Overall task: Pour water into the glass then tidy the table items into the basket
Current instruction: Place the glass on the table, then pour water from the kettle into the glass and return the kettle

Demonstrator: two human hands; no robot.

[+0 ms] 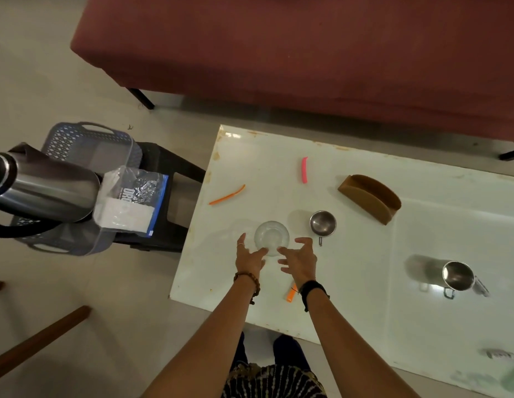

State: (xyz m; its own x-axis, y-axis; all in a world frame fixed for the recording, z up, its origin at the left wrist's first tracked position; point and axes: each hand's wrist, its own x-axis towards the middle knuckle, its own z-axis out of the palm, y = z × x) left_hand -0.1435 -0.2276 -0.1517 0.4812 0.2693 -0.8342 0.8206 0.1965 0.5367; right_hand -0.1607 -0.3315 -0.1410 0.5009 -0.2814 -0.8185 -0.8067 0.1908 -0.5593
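Observation:
A clear glass (pixel 271 237) stands on the white table (pixel 350 254) near its left end. My left hand (pixel 249 257) is at the glass's near-left side and my right hand (pixel 299 259) at its near-right side, fingers spread and loosely bent; fingertips reach the rim, but no firm hold shows. A grey-blue basket (pixel 86 145) sits on a dark stool left of the table, with a plastic bag (pixel 129 201) in it. A steel flask (pixel 46 191) lies across the basket.
On the table lie an orange stick (pixel 227 195), a pink stick (pixel 304 169), a brown holder (pixel 369 198), a small steel cup (pixel 322 223), a larger steel mug (pixel 458 276) and an orange piece (pixel 291 294) by my right wrist. A maroon couch (pixel 307 53) stands beyond.

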